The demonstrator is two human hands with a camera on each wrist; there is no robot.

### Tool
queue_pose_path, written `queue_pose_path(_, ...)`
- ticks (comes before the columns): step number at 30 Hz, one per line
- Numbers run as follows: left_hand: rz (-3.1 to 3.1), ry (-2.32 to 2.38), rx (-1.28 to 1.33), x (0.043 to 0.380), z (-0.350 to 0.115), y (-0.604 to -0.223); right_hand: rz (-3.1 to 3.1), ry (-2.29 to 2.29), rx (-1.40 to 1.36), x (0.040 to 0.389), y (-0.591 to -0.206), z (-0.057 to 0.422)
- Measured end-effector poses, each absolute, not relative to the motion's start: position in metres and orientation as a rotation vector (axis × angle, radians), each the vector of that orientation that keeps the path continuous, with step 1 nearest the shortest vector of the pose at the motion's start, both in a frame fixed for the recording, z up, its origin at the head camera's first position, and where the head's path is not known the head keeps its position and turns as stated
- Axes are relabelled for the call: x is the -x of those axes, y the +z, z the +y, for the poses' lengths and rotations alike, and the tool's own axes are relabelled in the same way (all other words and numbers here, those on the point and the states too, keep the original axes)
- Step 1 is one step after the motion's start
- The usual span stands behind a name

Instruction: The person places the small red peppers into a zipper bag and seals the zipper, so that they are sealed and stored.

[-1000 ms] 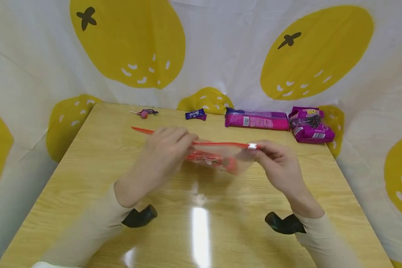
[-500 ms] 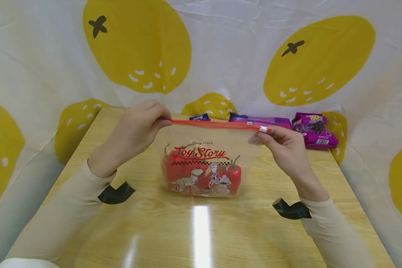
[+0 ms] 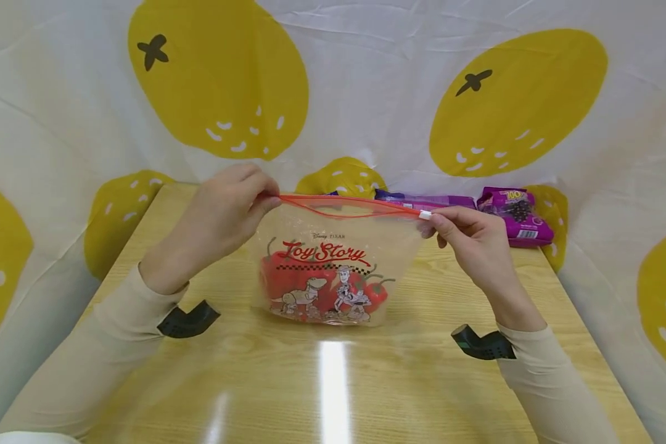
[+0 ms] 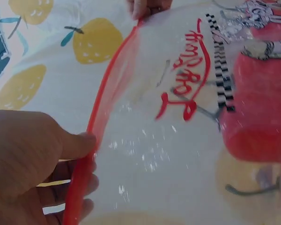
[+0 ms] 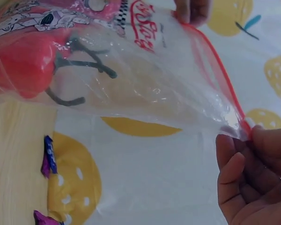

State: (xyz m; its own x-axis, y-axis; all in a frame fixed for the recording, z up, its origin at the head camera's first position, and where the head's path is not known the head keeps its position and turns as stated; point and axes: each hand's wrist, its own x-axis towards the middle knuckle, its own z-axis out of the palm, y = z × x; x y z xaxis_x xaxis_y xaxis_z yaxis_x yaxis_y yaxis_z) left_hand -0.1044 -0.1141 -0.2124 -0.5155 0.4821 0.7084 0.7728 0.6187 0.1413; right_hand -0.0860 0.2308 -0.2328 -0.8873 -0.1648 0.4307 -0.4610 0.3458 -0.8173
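A see-through zip bag [image 3: 333,225] with red "Toy Story" print is stretched between both hands, its printed face toward me. Red pepper-like pieces [image 3: 376,295] with dark green stems sit in its lower part. My left hand [image 3: 216,213] pinches the left end of the red zip strip [image 4: 103,96], thumb on one side and fingers on the other. At the right end, my right hand [image 3: 474,253] pinches the corner beside the white slider [image 3: 425,214]. Between the hands the two strip edges stand apart in a narrow gap. Whether the bag's bottom touches the table I cannot tell.
At the table's back right stands a purple pack [image 3: 516,213] marked 100. A long purple packet [image 3: 444,202] lies left of it, partly behind the bag. Small blue wrapper [image 5: 49,157] lies near the back edge. Fruit-print cloth [image 3: 366,80] hangs behind the wooden table [image 3: 411,388].
My left hand has slid from the strip's middle to its left end. The bag has swung from edge-on to face me. Over the last half second its strip edges have parted.
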Motion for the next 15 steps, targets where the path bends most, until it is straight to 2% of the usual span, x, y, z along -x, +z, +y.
queue_pose_path(4,-2.213,-0.529,1.073,0.099,-0.080,-0.206,-2.283,1.612,-0.554,0.086,-0.230,0.229)
queue_pose_path(11,-2.352,-0.304,1.215,0.097,0.012,-0.194,-2.139,1.759,-0.568,0.081,-0.233,0.226)
queue_pose_path(15,-2.411,-0.289,1.256,0.106,0.035,-0.190,-2.106,1.807,-0.603,0.079,-0.232,0.221)
